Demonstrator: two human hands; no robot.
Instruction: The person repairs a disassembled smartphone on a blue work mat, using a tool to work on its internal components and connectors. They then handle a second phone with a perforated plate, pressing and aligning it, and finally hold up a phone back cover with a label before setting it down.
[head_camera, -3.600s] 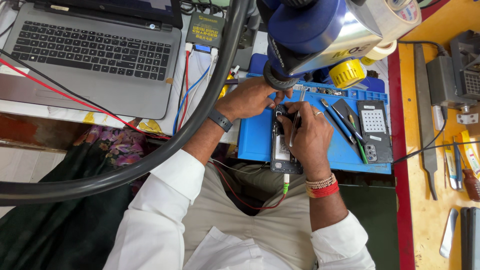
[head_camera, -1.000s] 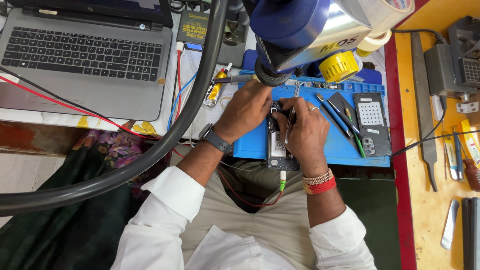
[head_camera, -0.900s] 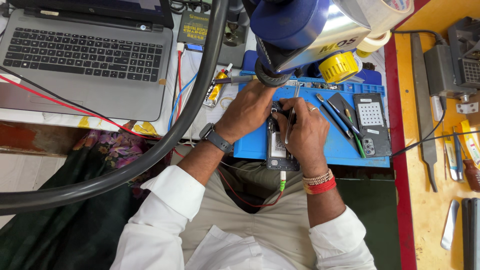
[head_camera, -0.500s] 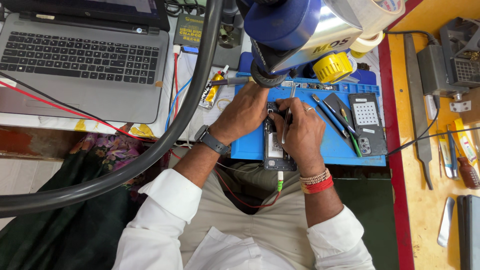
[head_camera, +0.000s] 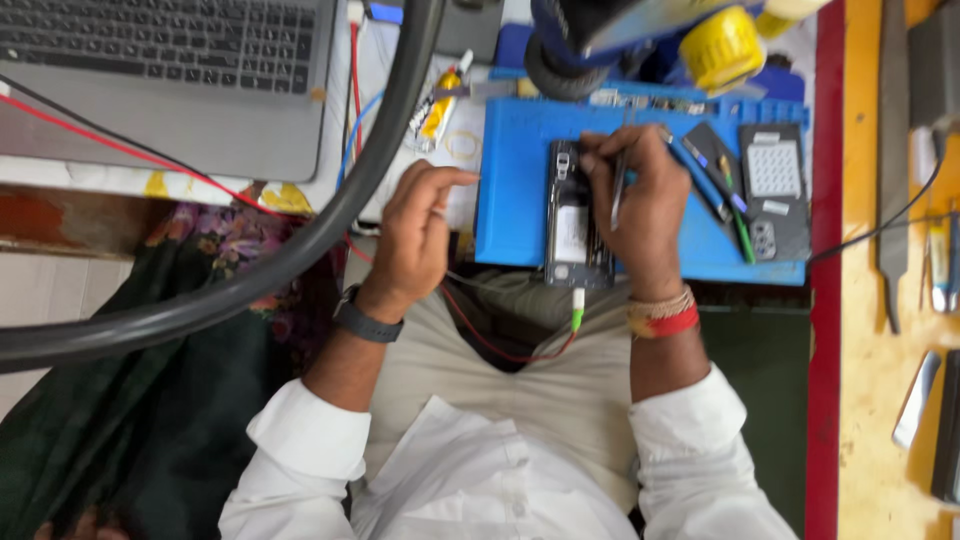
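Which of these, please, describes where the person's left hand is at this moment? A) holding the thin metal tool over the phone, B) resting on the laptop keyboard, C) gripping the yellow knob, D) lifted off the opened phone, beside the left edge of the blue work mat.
D: the left hand is beside the left edge of the blue rubber work mat, off the opened phone, while the right hand holds the thin metal tool.

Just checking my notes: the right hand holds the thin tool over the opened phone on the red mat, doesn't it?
Not quite: the mat is blue, as the head view shows. The right hand does hold the thin tool over the opened phone.
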